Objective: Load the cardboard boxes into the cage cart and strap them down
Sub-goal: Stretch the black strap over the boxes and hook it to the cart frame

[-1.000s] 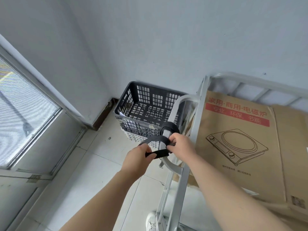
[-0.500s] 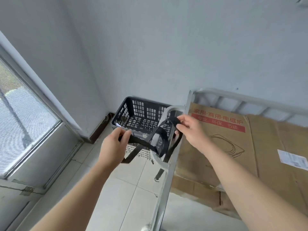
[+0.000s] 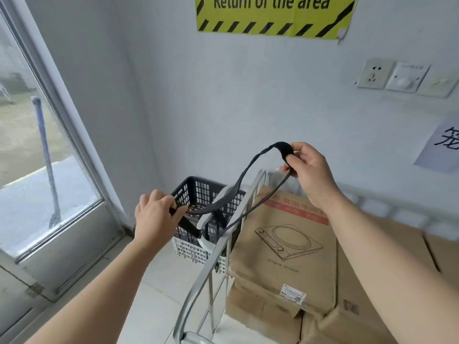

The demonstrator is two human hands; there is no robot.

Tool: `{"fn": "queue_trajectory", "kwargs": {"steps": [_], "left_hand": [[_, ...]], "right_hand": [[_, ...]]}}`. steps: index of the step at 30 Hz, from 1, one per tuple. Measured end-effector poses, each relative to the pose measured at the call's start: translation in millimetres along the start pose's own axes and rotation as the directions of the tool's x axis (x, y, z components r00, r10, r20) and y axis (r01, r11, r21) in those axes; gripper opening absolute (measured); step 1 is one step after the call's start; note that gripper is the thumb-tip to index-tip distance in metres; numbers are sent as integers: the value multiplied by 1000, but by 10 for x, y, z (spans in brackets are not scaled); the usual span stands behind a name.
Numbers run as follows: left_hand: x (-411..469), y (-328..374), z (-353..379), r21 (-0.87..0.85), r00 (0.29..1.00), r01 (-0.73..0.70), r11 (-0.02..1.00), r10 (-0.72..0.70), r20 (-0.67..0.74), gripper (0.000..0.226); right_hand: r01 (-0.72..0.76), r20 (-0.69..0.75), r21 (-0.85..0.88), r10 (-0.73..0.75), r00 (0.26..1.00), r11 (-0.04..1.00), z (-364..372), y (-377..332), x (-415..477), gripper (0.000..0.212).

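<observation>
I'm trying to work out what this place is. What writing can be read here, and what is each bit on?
"Return of the area": yellow and black sign on the wall.
Seemingly "笼", cut off at the edge: white paper sheet on the wall.
Red band on the cardboard box: Chinese characters, blurred.
Small print under the cooker drawing, white sticker, switch panel heading: too small to read.

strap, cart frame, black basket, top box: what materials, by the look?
Strap: black woven webbing, matte; it hangs limp and folds flat.
Cart frame: metal tube, probably steel, with a pale glossy coat or plating; highlights run along it.
Black basket: likely moulded plastic, judging by its regular grid of holes.
Top box: brown cardboard, matte, printed, with a paper label.
</observation>
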State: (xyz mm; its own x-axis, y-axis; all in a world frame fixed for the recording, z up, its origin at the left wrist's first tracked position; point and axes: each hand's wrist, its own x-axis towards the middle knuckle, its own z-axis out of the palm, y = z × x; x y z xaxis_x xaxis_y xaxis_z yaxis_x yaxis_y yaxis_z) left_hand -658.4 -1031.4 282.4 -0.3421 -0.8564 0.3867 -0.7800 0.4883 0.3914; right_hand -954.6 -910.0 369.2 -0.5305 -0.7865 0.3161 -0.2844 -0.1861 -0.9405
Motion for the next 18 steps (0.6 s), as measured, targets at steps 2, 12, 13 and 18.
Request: {"fn": "queue_trajectory", "kwargs": {"steps": [2,12,13,18], "left_hand": [[-153,49,-42,88,999,46,995,-49,24,38],[-372,124,-4,74,936,191,979,-204,287,16],[-357,111,32,54,942,201,978,-209,265,15],[-100,53,214,-47,946,250,967,-234,225,17]], "right_hand": [[10,-4,26,-9,1000,1000,-150,-112,-72,19],[-43,50,-218,56,997,975,-246,79,-273,20],[-56,55,-233,71,996,971,-228,125,-273,20],[-122,54,-211,136,989,970,-81,321,-162,22]]}}
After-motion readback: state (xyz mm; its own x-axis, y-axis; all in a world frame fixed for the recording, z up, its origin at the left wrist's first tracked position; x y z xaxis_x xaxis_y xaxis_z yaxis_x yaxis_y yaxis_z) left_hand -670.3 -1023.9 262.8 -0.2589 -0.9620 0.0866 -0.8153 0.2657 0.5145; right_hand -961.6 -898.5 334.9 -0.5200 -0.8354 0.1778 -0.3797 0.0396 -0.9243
